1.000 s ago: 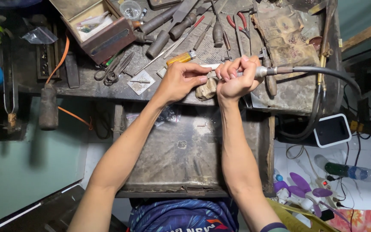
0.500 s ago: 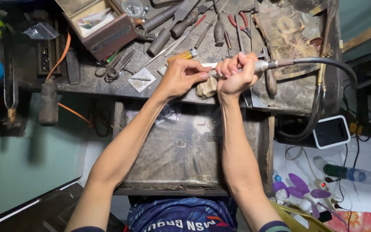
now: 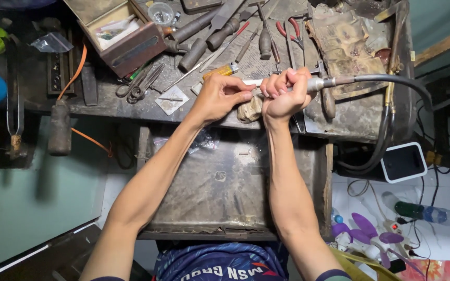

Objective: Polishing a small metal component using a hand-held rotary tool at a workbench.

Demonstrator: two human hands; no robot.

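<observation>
My right hand [image 3: 283, 93] is closed around a metal rotary handpiece [image 3: 316, 84] whose black flexible shaft [image 3: 391, 83] loops off to the right. My left hand [image 3: 219, 96] sits just to its left, fingertips pinched at the tool's tip over a small wooden bench peg [image 3: 249, 109]. Whatever the left fingers pinch is too small to make out. Both hands rest at the front edge of a worn workbench [image 3: 121, 106].
Files, pliers, scissors [image 3: 137, 87], a yellow-handled screwdriver [image 3: 220, 71] and an open wooden box [image 3: 123, 36] crowd the bench. A metal-lined tray [image 3: 225, 182] lies under my forearms. A white device [image 3: 403, 162] and a bottle [image 3: 427, 213] lie on the floor at the right.
Both hands stay at the bench peg; the grip on the handpiece has shifted only slightly.
</observation>
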